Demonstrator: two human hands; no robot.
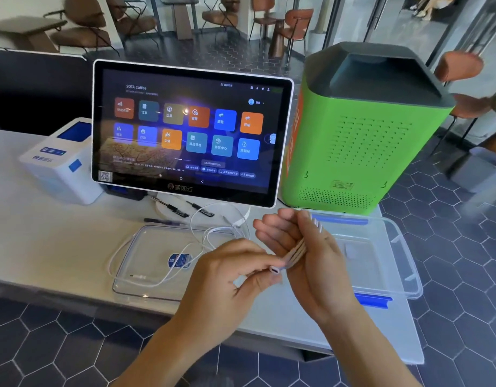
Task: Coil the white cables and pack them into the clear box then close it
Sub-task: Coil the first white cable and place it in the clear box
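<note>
My right hand (299, 247) holds a folded bundle of white cable (298, 248) across its palm, above the counter. The cable's plug end (274, 270) is pinched in my left hand (235, 268), which sits just left of the bundle. A second white cable (157, 277) lies loose on the counter, looping over the clear lid (146, 258) with its round blue sticker. To the right, behind my right hand, the clear box (380, 252) with blue latches stands open.
A touchscreen terminal (191, 132) stands behind the lid, with pens (171, 209) at its base. A white receipt printer (62, 160) sits at the left and a green machine (358, 135) at the right. The white counter (45, 247) ends near me over a tiled floor.
</note>
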